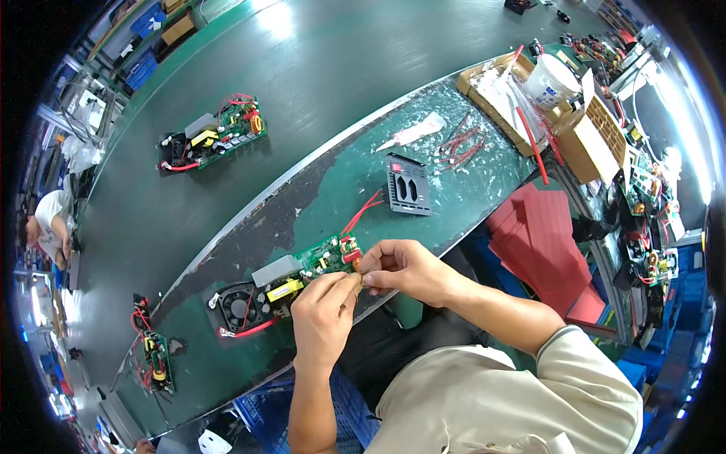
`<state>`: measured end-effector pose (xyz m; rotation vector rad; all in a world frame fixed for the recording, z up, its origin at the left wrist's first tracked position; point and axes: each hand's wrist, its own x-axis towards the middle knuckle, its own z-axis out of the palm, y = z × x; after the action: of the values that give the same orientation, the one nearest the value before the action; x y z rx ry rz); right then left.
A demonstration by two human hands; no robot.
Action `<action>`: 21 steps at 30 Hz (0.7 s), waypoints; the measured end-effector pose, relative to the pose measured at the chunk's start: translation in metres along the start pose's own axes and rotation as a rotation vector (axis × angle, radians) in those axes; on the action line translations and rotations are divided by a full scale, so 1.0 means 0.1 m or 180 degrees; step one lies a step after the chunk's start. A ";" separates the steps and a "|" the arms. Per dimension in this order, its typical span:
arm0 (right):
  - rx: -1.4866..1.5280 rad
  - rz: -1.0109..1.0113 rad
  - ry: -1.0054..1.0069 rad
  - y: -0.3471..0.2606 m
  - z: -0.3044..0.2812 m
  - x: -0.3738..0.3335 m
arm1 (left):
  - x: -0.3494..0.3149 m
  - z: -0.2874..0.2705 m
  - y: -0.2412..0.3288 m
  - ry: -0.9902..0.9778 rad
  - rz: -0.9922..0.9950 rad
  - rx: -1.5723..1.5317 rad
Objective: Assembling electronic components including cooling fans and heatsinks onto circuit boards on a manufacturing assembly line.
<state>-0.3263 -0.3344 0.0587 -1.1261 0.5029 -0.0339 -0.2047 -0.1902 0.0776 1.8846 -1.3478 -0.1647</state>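
Close together, my left hand (pixel 324 321) and my right hand (pixel 412 271) meet at the right end of a green circuit board (pixel 321 257). Fingers and thumbs of both are pinched; whatever lies between them is too small and covered to make out. The board carries a grey heat sink (pixel 277 270), a yellow transformer (pixel 284 290) and a black fan (pixel 237 305) at its left end. A thick red cable (pixel 257 328) runs along its near side. Thin red wires (pixel 361 214) link the board's far side to a black socket panel (pixel 409 185).
Beyond lie a white glue tube (pixel 412 132) and loose red wires (pixel 463 146). A cardboard tray (pixel 495 106) and white bucket (pixel 550 79) stand at the far right, above red sheets (pixel 541 246). Other boards (pixel 215 136) rest on the green surface; a person (pixel 53 223) is at far left.
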 end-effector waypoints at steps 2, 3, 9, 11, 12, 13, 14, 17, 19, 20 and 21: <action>-0.0420 -0.0330 0.0088 0.04 0.01 0.03 | 0.03 -0.04 0.02 -0.0014 -0.0015 0.0005; -0.0832 -0.0678 0.0175 0.03 0.03 0.05 | 0.07 -0.07 0.02 -0.0084 -0.0112 -0.0073; -0.4328 -0.1971 0.0363 -0.72 -0.26 0.09 | 0.20 -0.28 -0.12 -0.0324 -0.0983 -0.1157; -0.5184 -0.2088 0.0664 -0.73 -0.40 0.04 | 0.15 -0.25 -0.23 -0.0281 -0.1129 -0.1866; -0.5590 -0.1971 0.0921 -0.59 -0.52 0.05 | 0.13 -0.24 -0.27 -0.0261 -0.1114 -0.1878; -0.6005 -0.1828 0.1206 -0.47 -0.64 0.09 | 0.14 -0.21 -0.28 -0.0249 -0.1053 -0.1955; -0.6039 -0.1829 0.1200 -0.39 -0.73 0.13 | 0.13 -0.17 -0.28 -0.0228 -0.1010 -0.2029; -0.5286 -0.2420 0.1395 -0.25 -0.90 0.25 | 0.17 -0.13 -0.27 -0.0118 -0.0877 -0.1932; -0.5212 -0.2600 0.1404 -0.30 -0.90 0.22 | 0.18 -0.09 -0.28 0.0065 -0.0735 -0.1753; -0.5115 -0.2797 0.1388 -0.37 -0.82 0.20 | 0.18 -0.09 -0.28 0.0054 -0.0727 -0.1750; -0.4832 -0.2710 0.1525 -0.43 -0.70 0.15 | 0.18 -0.08 -0.26 0.0081 -0.0647 -0.1591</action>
<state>-0.3320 -0.4172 0.0674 -2.8040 0.3871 -0.7859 -0.1733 -0.1984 0.0715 1.5822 -0.9803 -0.5281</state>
